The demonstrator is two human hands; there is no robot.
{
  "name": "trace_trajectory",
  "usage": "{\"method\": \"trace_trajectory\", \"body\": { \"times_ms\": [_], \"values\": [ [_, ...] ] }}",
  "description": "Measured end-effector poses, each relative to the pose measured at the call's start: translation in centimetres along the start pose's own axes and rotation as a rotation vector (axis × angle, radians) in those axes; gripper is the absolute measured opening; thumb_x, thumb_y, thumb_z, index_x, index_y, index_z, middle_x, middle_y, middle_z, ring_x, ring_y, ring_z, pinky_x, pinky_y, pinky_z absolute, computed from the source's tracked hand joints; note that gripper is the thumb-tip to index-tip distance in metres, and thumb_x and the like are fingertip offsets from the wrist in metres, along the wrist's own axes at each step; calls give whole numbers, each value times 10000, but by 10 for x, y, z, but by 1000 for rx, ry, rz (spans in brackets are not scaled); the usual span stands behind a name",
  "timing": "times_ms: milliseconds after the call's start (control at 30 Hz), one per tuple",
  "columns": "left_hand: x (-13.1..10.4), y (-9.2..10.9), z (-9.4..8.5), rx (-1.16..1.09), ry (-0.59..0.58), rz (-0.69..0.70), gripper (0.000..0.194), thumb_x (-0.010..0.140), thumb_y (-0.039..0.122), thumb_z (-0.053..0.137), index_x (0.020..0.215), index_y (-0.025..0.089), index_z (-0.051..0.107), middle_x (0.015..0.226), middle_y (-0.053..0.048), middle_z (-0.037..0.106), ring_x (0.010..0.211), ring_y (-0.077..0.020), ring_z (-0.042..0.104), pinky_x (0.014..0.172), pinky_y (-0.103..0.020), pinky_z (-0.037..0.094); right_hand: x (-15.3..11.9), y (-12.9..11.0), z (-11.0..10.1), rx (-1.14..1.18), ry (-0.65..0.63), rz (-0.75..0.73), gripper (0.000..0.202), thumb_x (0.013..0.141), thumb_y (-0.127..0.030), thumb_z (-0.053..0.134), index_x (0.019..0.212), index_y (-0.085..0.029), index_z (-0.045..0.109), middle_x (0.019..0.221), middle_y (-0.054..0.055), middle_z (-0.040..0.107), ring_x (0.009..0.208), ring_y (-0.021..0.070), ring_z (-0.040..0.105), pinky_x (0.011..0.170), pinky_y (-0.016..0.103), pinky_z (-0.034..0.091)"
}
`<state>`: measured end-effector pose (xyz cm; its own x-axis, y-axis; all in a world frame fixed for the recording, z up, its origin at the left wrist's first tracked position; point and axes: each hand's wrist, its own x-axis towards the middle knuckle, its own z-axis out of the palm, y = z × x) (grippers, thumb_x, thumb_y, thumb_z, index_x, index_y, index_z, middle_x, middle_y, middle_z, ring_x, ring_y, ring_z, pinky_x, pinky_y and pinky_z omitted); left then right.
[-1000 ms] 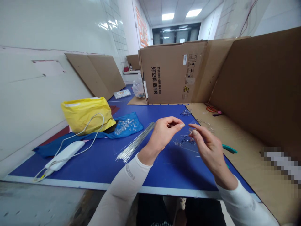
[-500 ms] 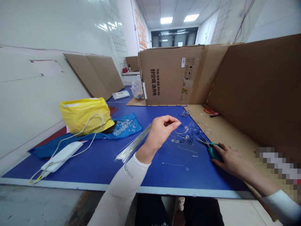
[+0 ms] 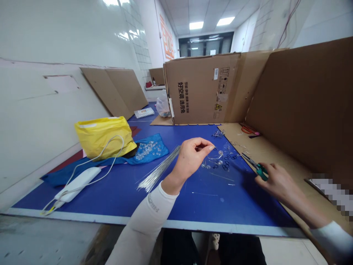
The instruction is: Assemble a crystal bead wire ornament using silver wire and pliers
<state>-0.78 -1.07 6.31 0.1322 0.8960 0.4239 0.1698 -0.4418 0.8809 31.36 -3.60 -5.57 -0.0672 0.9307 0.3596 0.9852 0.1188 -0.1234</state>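
My left hand (image 3: 193,156) is pinched above the middle of the blue table, fingertips on something thin like a wire, too small to make out fully. Just right of its fingertips lie clear beads (image 3: 220,152) and dark rings (image 3: 226,163). My right hand (image 3: 278,182) grips green-handled pliers (image 3: 260,171), raised over the table's right side, with their tips pointing up and left. A fan of thin silvery wires (image 3: 160,171) lies left of my left hand. Loose wire pieces (image 3: 205,193) lie nearer the front edge.
Clear beads rest on a blue cloth (image 3: 160,141) beside a yellow bag (image 3: 104,136). A white power strip (image 3: 79,184) with its cable lies at left. Cardboard walls (image 3: 204,88) stand behind and at right. Red-handled scissors (image 3: 248,130) lie on the cardboard.
My right hand has lifted the pliers off the table and shifted them slightly to the right. My left hand keeps its pinch in nearly the same place. The view has shifted slightly.
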Motion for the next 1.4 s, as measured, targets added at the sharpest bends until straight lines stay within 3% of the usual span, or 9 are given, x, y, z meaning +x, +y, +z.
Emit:
{"method": "trace_trajectory", "body": {
  "times_ms": [67,167,333,633,1033,1400],
  "values": [
    [0,0,2,34,7,-1,75,809,239,739,794,170,762,762,-31,742,653,-118,597,622,-255,459,-6,-17,-26,-22,105,-105,473,950,-389,528,1294,-75,611,1028,192,669,948,312,654,809,414,532],
    [-1,-1,4,61,13,-21,68,817,223,730,789,169,761,752,-29,741,644,-115,594,614,-249,457,-14,-52,-63,-121,370,-257,462,933,-362,582,1321,-110,593,1079,178,665,961,314,623,822,427,530],
    [-1,-3,5,78,23,-30,81,821,242,732,790,170,754,731,-21,735,621,-116,588,598,-250,449,-16,-103,-94,-320,457,-451,534,938,-307,597,1384,-21,528,1101,207,672,937,310,608,836,433,513],
    [1,-4,4,70,38,-41,102,824,258,734,793,162,748,713,-14,722,612,-110,575,596,-246,429,-14,-123,-97,-512,478,-489,575,927,-296,637,1413,-18,502,1077,200,677,986,336,601,802,426,474],
    [2,-5,5,106,55,-53,101,825,249,716,774,166,742,704,-10,718,607,-111,579,600,-251,427,-16,-128,-102,-630,450,-514,639,890,-213,663,1447,16,449,998,170,661,938,323,565,757,396,444],
    [4,-10,7,103,63,-52,116,814,270,708,755,172,733,685,-10,714,590,-117,578,578,-252,421,-14,-138,-106,-665,498,-544,502,899,-53,518,1392,34,492,894,148,653,825,280,552,661,363,422]
  ]
}}
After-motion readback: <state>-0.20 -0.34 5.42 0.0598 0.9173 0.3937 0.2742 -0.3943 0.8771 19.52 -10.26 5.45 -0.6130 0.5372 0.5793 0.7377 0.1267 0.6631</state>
